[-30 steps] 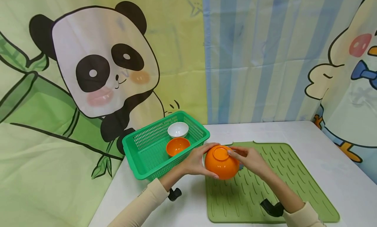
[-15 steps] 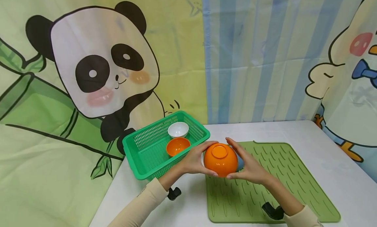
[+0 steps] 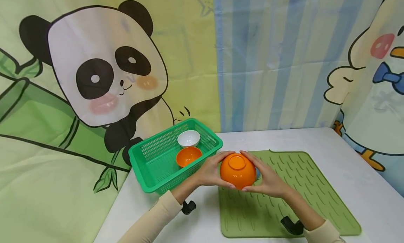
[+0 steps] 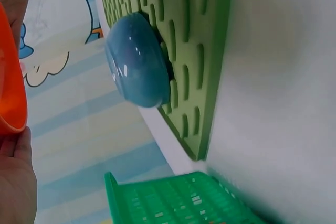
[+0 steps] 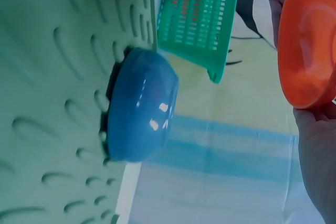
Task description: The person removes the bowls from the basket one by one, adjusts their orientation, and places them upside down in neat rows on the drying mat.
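Note:
An orange bowl (image 3: 237, 173) is held upside down above the green mat, its foot ring facing up. My left hand (image 3: 210, 172) grips it from the left, thumb low at the near side and fingers at the far side. My right hand (image 3: 269, 177) grips the opposite side in the same way. The right wrist view looks into the hollow of the orange bowl (image 5: 307, 40). Beyond it a blue bowl (image 4: 137, 60) rests upside down on the mat; in the head view it is mostly hidden behind the orange bowl and right hand.
The green drying mat (image 3: 303, 190) with raised ridges lies on the white table (image 3: 202, 218). To its left stands a green plastic basket (image 3: 151, 173) holding a white bowl (image 3: 188, 138) and another orange bowl (image 3: 188, 156), both upright. A printed curtain (image 3: 258, 60) hangs behind the table.
My right hand has shifted from the bowl's foot and upper right to its right side, thumb now low. The left hand keeps its hold, and the bowl stays nearly in place.

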Demonstrator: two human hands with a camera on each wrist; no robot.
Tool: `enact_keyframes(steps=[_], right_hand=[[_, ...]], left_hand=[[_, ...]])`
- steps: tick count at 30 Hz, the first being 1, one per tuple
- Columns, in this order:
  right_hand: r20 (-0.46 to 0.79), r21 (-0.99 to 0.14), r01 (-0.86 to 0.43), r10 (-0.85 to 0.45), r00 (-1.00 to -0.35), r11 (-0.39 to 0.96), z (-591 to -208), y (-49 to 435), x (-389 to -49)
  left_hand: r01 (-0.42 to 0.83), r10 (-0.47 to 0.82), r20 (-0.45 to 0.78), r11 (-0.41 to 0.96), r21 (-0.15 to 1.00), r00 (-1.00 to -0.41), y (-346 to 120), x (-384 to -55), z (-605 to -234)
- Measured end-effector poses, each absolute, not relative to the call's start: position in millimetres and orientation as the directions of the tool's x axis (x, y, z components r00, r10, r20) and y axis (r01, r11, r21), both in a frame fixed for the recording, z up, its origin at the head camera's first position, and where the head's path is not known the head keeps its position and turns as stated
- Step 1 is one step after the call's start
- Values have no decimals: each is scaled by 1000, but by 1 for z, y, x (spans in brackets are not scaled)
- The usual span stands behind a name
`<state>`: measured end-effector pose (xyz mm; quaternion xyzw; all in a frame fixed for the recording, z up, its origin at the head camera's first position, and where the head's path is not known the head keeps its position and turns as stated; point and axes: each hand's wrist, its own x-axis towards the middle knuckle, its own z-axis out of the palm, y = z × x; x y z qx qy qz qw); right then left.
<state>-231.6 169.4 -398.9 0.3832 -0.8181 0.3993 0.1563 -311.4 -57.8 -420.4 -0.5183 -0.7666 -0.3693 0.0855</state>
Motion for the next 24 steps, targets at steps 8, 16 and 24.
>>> enact_keyframes(steps=[8, 16, 24], right_hand=[[554, -555, -736, -488, -674, 387, -401, 205, -234], [505, -601, -687, -471, -723, 410, -420, 253, -254], [424, -678, -625, -489, -762, 386, -434, 298, -273]], left_hand=[[834, 743, 477, 197, 516, -470, -19, -317, -428], [804, 747, 440, 208, 558, -499, 25, -328, -432], [744, 726, 375, 276, 609, -577, 66, -334, -445]])
